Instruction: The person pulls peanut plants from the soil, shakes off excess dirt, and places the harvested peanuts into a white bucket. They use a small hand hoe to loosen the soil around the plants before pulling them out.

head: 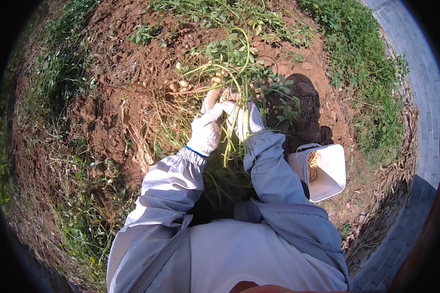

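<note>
Both my hands wear off-white knitted gloves and meet at a pulled-up peanut plant. My right hand (247,119) is closed around its green stems (244,86), which arch above the glove and hang down over the wrist. Close beside it, my left hand (207,130) reaches with its fingers to the root end; what those fingers grip is partly hidden. Peanut pods (217,78) show just beyond the fingertips, and more pods (183,86) lie slightly to the left among reddish roots. A white plastic bucket (328,172) with peanuts (312,166) inside stands tilted by my right forearm.
Reddish clumpy soil (113,55) surrounds the hands. Uprooted plants (253,18) lie ahead, with more greenery (58,69) at left. Dry stalks and roots (168,121) lie beside my left hand. Leafy plants (359,55) border a grey paved path (421,73) at right.
</note>
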### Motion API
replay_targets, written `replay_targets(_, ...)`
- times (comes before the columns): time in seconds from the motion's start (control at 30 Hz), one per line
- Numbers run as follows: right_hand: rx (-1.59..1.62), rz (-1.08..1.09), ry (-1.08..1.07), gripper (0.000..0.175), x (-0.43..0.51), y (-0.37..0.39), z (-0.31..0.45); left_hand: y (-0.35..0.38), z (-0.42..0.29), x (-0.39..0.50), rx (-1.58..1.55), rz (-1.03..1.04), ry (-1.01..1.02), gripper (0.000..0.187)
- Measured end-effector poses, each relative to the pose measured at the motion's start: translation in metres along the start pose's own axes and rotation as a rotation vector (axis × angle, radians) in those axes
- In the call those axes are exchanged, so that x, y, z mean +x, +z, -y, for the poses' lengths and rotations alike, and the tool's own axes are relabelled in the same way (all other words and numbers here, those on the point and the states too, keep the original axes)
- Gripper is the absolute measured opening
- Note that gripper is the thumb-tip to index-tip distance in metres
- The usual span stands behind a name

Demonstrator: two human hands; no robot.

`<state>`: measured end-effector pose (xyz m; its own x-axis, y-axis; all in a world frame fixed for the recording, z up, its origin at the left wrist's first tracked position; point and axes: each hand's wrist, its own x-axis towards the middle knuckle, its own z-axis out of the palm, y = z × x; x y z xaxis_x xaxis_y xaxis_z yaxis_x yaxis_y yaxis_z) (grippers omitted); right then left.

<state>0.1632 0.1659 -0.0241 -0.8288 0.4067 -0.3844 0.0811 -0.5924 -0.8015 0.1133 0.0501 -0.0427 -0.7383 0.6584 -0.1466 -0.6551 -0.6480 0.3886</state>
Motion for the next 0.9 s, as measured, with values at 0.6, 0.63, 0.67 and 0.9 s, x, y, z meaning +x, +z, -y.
replay_targets(0.6, -0.357, 0.346, 0.007, 0.025, -0.012, -0.031, -0.039, 0.016, -0.010, 0.002, -0.059, -0.187, 0.029, 0.035)
replay_targets(0.63, -0.584, 0.286, -0.031, 0.024, -0.023, -0.020, -0.031, 0.008, -0.011, 0.002, -0.056, -0.138, 0.030, 0.029)
replay_targets(0.67, -0.692, 0.275, -0.046, 0.024, -0.028, -0.014, -0.029, 0.000, -0.013, 0.004, -0.014, -0.176, 0.050, 0.026)
replay_targets(0.9, -0.963, 0.221, 0.054, 0.028, -0.062, -0.070, -0.057, -0.007, -0.025, 0.009, -0.102, -0.097, 0.081, 0.031)
